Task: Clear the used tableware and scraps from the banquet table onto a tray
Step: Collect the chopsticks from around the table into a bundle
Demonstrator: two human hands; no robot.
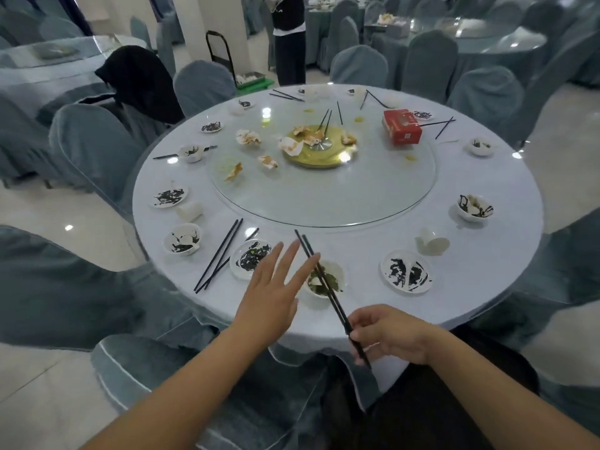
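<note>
Right hand pinches the black chopsticks near their ends; light, stiff, slippery. Left hand spread flat.

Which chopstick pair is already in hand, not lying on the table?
The pair gripped by the right hand, angled over the near bowl; the other pairs lie loose.
</note>
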